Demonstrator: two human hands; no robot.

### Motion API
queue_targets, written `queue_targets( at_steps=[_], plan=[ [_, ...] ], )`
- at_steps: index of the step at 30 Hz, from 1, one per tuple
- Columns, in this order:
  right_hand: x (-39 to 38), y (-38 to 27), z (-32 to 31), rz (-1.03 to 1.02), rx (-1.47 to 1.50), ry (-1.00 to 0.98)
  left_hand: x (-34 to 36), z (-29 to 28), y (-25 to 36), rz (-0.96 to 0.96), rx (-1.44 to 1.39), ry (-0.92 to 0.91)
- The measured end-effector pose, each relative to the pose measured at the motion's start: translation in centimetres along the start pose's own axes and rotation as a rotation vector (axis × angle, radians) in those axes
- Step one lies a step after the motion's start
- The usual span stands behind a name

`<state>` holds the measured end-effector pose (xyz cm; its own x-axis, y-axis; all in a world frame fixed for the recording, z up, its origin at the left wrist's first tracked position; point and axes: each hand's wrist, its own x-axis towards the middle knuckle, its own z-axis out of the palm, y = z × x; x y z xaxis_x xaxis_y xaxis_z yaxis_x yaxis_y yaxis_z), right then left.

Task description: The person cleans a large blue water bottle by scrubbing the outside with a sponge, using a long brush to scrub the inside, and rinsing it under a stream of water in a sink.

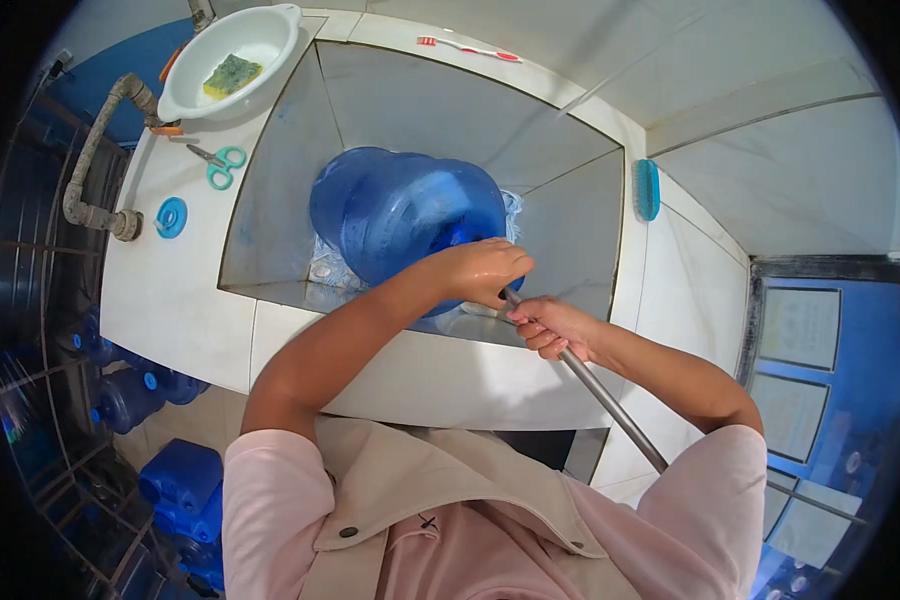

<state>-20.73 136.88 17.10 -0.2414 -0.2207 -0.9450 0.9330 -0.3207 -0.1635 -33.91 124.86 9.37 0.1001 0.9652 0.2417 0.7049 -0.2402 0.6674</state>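
At the near right of the blue jug (pixel 400 200), found a right hand (pixel 550 328) wrapped round a metal rod (pixel 615 405), presumably for control along its length. Over the jug's near right end, noted a left hand (pixel 482 270) with fingers curled in; cannot tell whether round the rod's tip or the jug's neck. Recorded the jug as lying on its side within a grey basin (pixel 590 230), over a patterned cloth (pixel 332 268), likely spread there against rolling or scuffing. Left of the jug, logged a blue ring-shaped cap (pixel 171 217) and teal-handled scissors (pixel 225 165), probably set aside within reach. Right of the jug, listed a teal brush (pixel 648 190); beyond it, a red-and-white toothbrush (pixel 470 49); to its far left, a white bowl (pixel 282 32) containing a sponge (pixel 233 76). Well left of the jug, lower down, observed more blue bottles (pixel 130 400). Far right of the jug, sighted posted sheets (pixel 802 325), too indistinct for reading. Found no legible brand or label on the jug.
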Motion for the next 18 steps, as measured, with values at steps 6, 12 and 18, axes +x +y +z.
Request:
queue_targets(
  at_steps=[6,12,18],
  plan=[
    [1.1,0.7,-1.9,-0.402,-0.934,0.337,0.5,0.7,-0.6,0.100,0.018,-0.015],
    [1.4,1.8,-0.9,0.010,0.242,-0.206,0.0,0.4,-0.3,0.046,0.003,-0.046],
    [0.5,0.4,0.2,-0.230,-0.536,0.242,-0.7,-0.1,-0.6,0.071,-0.006,-0.130]
  ],
)
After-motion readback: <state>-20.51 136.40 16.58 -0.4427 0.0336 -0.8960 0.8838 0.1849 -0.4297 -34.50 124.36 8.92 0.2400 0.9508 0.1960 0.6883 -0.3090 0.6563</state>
